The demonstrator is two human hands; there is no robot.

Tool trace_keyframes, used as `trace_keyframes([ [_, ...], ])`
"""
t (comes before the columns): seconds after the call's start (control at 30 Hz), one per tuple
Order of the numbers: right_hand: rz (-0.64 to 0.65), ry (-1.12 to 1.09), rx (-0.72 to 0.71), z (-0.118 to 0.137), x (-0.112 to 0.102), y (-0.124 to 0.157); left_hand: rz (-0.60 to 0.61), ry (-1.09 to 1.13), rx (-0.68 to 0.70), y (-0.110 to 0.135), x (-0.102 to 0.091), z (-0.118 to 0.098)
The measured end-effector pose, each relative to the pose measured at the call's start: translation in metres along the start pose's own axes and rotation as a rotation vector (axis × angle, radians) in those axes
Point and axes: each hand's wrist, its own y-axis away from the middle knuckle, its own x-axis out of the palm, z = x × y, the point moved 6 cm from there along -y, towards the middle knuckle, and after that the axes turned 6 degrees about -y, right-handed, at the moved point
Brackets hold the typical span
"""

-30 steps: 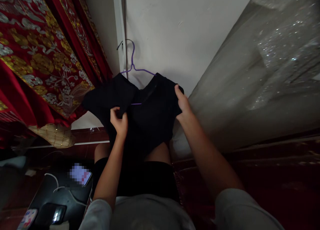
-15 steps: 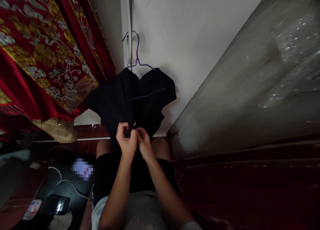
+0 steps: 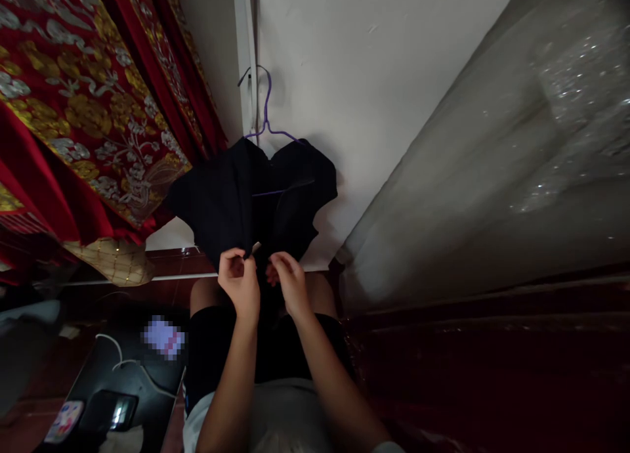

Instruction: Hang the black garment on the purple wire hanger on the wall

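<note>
A black short-sleeved garment (image 3: 214,197) hangs in front of me from a purple hanger (image 3: 266,115), its front parted. My left hand (image 3: 239,279) pinches the garment's front edge low down, thumb against fingers. A small pale piece (image 3: 256,247) sticks up just above that thumb; what it is I cannot make out. To the right, a short gap away, my right hand (image 3: 290,279) has thumb and forefinger pressed together. Whatever lies between those fingertips is too small to see.
Red embroidered cloth (image 3: 88,111) hangs at left beside a white pole (image 3: 246,33). A plastic-wrapped surface (image 3: 443,197) slopes along the right. By my left leg, a black surface (image 3: 93,361) bears a cable (image 3: 119,351), a dark phone (image 3: 111,410) and a patterned object (image 3: 63,420).
My hands were together at the garment's edge; now they are apart. The left has shifted slightly left with the cloth, and the right has drawn away to the right.
</note>
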Motion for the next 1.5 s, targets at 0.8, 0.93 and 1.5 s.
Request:
trace_keyframes([
  [0.8, 0.066, -0.054, -0.086, 0.032, 0.009, 0.020, 0.025, 0.111, 0.036, 0.008, -0.002, -0.015],
  [0.93, 0.060, -0.127, -0.031, 0.030, 0.006, 0.017, 0.419, -0.042, -0.051, 0.007, 0.009, 0.014],
  [1.5, 0.031, 0.049, -0.206, 0.110, 0.038, -0.083, 0.446, -0.371, 0.092, 0.040, 0.039, 0.077],
])
